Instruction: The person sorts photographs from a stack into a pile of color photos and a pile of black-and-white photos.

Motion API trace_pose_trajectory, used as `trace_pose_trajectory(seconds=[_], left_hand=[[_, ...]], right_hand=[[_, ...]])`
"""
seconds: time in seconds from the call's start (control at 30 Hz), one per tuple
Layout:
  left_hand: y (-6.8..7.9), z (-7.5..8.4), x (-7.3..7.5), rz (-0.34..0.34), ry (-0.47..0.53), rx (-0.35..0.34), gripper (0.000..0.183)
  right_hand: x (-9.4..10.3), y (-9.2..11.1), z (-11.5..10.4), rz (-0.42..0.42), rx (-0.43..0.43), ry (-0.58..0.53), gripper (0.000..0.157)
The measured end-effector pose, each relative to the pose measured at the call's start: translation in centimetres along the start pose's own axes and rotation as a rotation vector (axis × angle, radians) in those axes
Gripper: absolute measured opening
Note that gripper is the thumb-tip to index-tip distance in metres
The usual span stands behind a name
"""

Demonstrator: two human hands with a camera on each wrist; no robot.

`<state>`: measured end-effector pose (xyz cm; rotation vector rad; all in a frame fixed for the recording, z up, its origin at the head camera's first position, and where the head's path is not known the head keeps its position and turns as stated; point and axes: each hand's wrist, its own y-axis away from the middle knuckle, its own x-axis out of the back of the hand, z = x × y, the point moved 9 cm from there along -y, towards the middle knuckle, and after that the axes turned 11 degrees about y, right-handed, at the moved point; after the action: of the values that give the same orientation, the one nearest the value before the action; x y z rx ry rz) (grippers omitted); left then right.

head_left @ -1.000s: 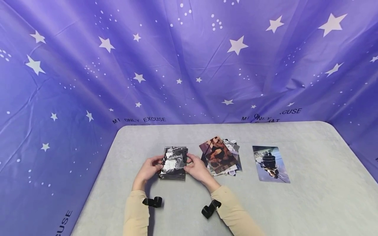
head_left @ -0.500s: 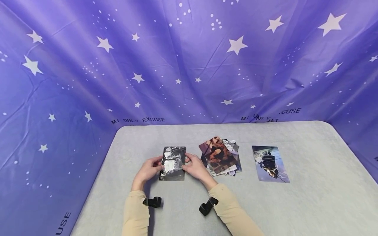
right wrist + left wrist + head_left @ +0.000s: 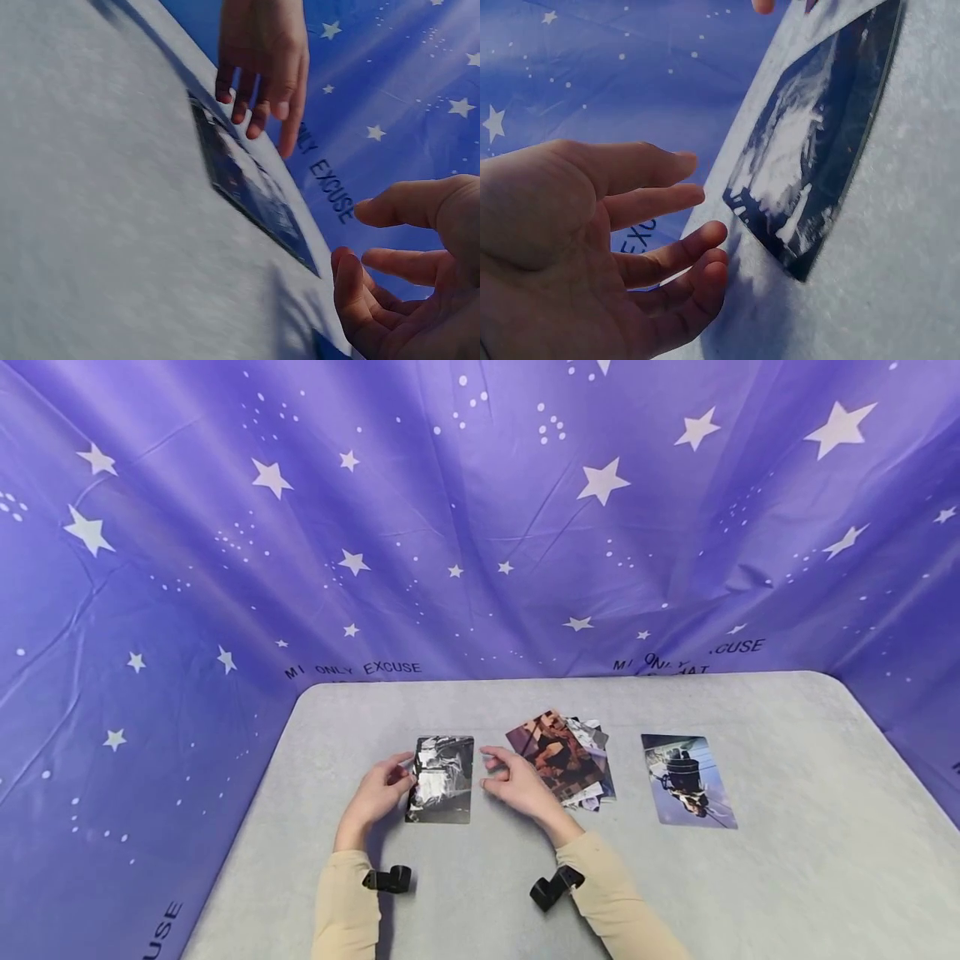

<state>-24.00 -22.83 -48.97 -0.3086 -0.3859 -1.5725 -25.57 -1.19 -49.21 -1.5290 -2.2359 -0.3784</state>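
Observation:
A glossy, dark black-and-white photo card [image 3: 439, 780] lies flat on the grey table, with bright glare across it. In the left wrist view, its thin edge shows and its near corner points toward my left hand [image 3: 622, 240]. That hand hovers by the card's left side, fingers loosely bent and apart from it. To the card's right, my right hand [image 3: 521, 785] holds nothing; a gap separates its fingertips from the card. In the right wrist view, both hands are off the card, and the right fingers are relaxed and half bent. Whether more cards lie beneath is hard to tell.
A fanned pile of photo cards [image 3: 558, 756], a brownish one on top, lies just beyond the right hand and is partly covered by it. A single bluish photo card [image 3: 688, 781] lies farther right. A purple starry curtain [image 3: 480, 527] hangs behind the table [image 3: 810, 760].
Both hands gripped the sides of an uneven dark card stack; its edges then came into line. Now they have let go, and the right hand has drawn away to the right.

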Motion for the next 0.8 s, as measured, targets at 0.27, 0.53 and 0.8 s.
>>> trace_pose_trajectory(seconds=[0.27, 0.53, 0.8], left_hand=[[-0.1, 1.4, -1.2, -0.024, -0.019, -0.075, 0.037], [-0.5, 2.8, -3.4, -0.08, 0.011, -0.121, 0.037], [-0.9, 3.2, -6.1, -0.111, 0.19, -0.087, 0.033]], right_hand=[[2.1, 0.4, 0.3, -0.008, -0.009, -0.051, 0.044], [3.6, 0.8, 1.6, 0.033, -0.018, -0.011, 0.037], [4.9, 1.4, 2.7, 0.044, -0.047, -0.027, 0.035]])
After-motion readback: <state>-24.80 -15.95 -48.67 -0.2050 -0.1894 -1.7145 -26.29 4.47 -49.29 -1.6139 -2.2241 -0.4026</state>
